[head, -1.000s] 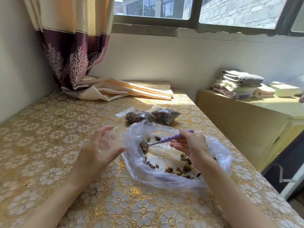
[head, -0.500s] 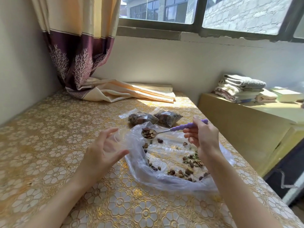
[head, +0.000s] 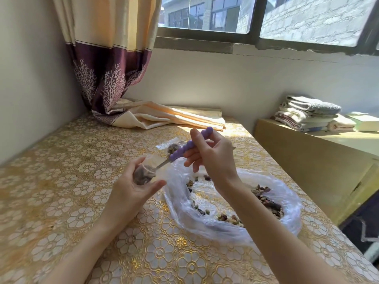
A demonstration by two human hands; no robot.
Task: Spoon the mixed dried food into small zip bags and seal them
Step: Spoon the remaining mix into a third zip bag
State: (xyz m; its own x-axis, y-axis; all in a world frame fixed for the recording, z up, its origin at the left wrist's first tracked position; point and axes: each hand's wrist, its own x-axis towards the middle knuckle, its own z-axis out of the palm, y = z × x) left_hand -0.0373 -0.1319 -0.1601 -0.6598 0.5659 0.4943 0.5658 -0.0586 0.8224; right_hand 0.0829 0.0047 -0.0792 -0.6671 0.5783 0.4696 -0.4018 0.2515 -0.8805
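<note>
My left hand (head: 131, 187) holds a small clear zip bag (head: 143, 174) upright above the table, its mouth open and dark dried food inside. My right hand (head: 211, 154) grips a spoon with a purple beaded handle (head: 184, 149), tilted down to the left so its metal bowl is in the bag's mouth. Below and to the right lies a large clear plastic bag (head: 231, 226), spread open on the table, with mixed dried food (head: 266, 201) scattered in it. A filled small bag (head: 173, 147) lies behind the spoon, mostly hidden.
The table has a gold floral cloth (head: 71, 191). A curtain's hem (head: 164, 117) trails over the far edge. To the right, past the table's edge, stands a lower yellow cabinet (head: 307, 156) with folded towels (head: 307, 112). A wall runs along the left.
My right hand lifted the loaded spoon out of the large bag and tipped it into the small zip bag. My left hand closed around that bag and raised it. The camera tilted up.
</note>
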